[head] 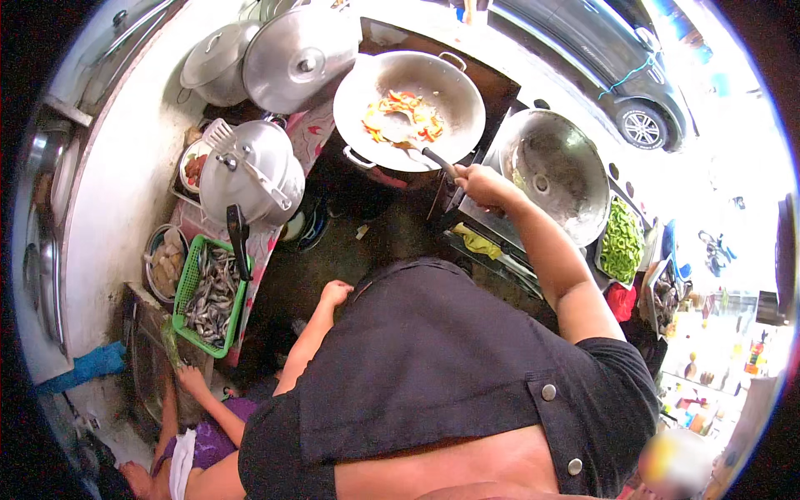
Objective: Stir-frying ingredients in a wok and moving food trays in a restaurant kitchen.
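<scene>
My right hand [489, 187] is closed around the dark handle of a metal ladle [398, 128]. The ladle's bowl rests among sliced red and orange vegetables [431, 125] in a large metal wok [459, 112], which has two loop handles. To the right of it sits a second, darker wok [562, 169], partly behind my right forearm. My left hand [336, 292] hangs low beside the dark apron, near no object; its fingers look curled, but whether they are fully closed is unclear.
On the left table are a green plastic basket of small fish [209, 300], a lidded pot [250, 150] with a slotted turner [250, 162] on top, and a bowl [165, 262]. A tray of sliced green vegetables [622, 240] stands right. Another person [209, 425] is at lower left.
</scene>
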### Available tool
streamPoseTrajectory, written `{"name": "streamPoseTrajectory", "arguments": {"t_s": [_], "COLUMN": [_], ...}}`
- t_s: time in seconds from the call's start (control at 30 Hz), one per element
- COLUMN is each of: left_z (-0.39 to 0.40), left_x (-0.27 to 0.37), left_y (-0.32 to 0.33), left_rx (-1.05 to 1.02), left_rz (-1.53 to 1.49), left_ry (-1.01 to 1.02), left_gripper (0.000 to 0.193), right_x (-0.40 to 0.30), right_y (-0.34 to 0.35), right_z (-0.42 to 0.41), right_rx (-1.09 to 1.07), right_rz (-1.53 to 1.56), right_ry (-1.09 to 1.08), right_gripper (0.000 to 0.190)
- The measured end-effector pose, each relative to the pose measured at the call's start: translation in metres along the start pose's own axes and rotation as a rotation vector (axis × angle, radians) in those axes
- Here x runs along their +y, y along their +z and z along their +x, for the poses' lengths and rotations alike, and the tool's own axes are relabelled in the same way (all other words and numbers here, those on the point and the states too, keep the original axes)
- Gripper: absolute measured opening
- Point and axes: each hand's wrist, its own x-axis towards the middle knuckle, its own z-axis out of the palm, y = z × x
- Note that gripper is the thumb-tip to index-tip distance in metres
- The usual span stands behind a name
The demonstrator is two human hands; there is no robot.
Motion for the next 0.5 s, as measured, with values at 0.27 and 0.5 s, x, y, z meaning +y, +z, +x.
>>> {"name": "streamPoseTrajectory", "arguments": {"t_s": [0.27, 0.5], "left_z": [-0.044, -0.035], "left_x": [-0.011, -0.006], "left_y": [-0.005, -0.021], "left_rx": [0.129, -0.059], "left_rz": [-0.026, 0.063], "left_ry": [-0.059, -0.026], "left_gripper": [0.029, 0.025], "right_x": [0.025, 0.035], "right_y": [-0.026, -0.029], "right_z": [0.020, 0.053], "right_rx": [0.127, 0.038], "right_rz": [-0.104, -0.089], "right_ry": [0.021, 0.129], "right_gripper": [0.025, 0.027]}}
